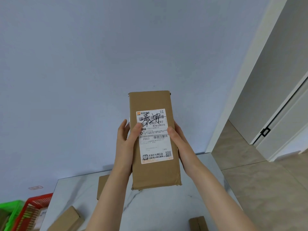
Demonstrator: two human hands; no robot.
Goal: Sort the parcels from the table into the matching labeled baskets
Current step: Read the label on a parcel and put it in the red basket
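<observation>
A long brown cardboard parcel (151, 100) is held upright in front of the wall, its white shipping label with black handwriting facing me. My left hand (125, 140) grips its left edge, thumb across the label. My right hand (179, 140) grips its right edge, thumb on the label's side. Below on the white table (150, 207) lie more brown parcels: one at the front left (66, 220), one partly hidden behind my left arm (102, 187), one at the front right (198, 223). A red basket (33, 209) and a green basket (10, 212) stand left of the table.
A pale wall fills the background. A white door and frame (275, 114) stand at the right, with beige floor tiles (266, 189) below. The red basket holds some items.
</observation>
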